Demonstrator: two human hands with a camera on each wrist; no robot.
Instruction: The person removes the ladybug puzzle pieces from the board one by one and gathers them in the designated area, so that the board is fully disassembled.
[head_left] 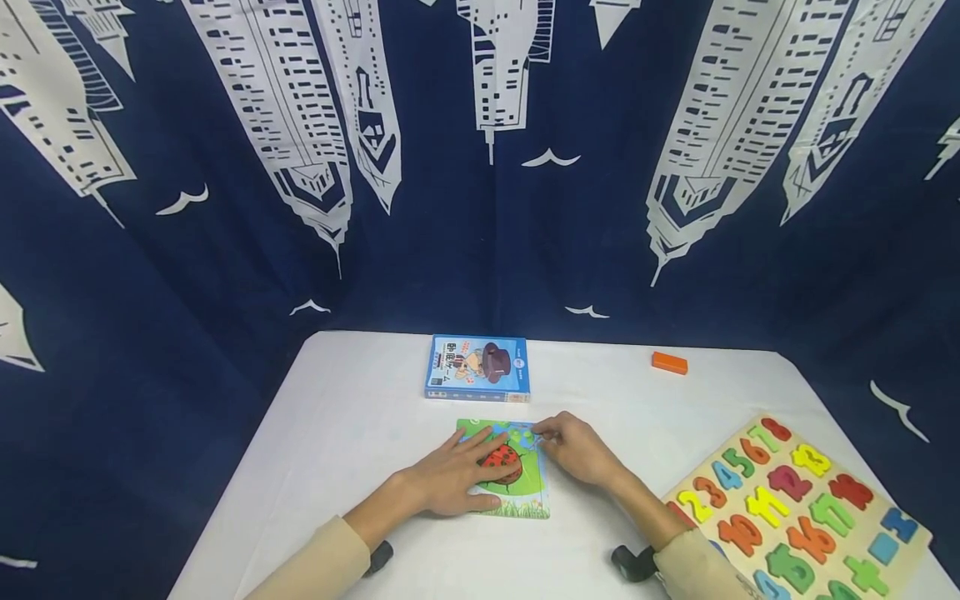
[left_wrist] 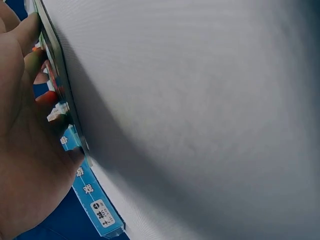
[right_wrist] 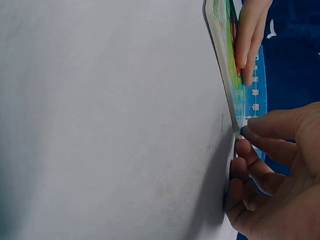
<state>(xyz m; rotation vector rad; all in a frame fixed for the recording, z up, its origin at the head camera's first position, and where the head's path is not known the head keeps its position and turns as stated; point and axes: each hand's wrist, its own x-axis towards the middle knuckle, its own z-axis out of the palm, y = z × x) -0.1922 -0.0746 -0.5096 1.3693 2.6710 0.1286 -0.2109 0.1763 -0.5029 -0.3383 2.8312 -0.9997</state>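
Note:
A square board with a ladybug picture lies on the white table. My left hand rests across it with fingers spread, covering the board's left part and some of the ladybug. At the board's far right corner is my right hand. In the right wrist view, the thumb and index finger of that hand pinch the corner, while the other fingers curl down beside it close to the tabletop. The left wrist view has the left hand along the board's thin edge.
Behind the board sits a blue game box. An orange block lies toward the back right. To the right, a wooden number board with colourful numerals reaches under the right forearm. A navy curtain hangs behind the table.

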